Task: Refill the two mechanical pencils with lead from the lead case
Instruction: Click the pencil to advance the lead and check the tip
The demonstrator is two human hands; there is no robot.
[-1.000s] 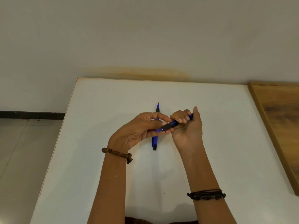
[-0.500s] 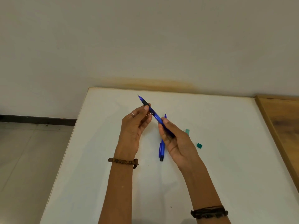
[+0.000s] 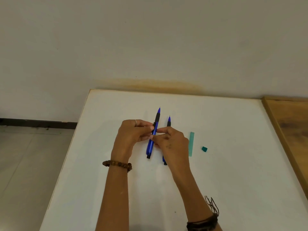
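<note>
Blue mechanical pencil [image 3: 153, 135] points away from you, pinched between your left hand [image 3: 133, 134] and right hand [image 3: 170, 141]; green lead case [image 3: 191, 144] lies parallel, just right of your right hand.

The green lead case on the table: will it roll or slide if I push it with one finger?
The lead case looks flat-sided and lies flat, so it probably slides, not rolls. It looks thin and translucent, likely light. Its cap lies apart, so leads might spill.

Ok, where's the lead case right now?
In the head view the lead case lies flat on the white table, just right of the right hand, with a small green cap further right.
</note>
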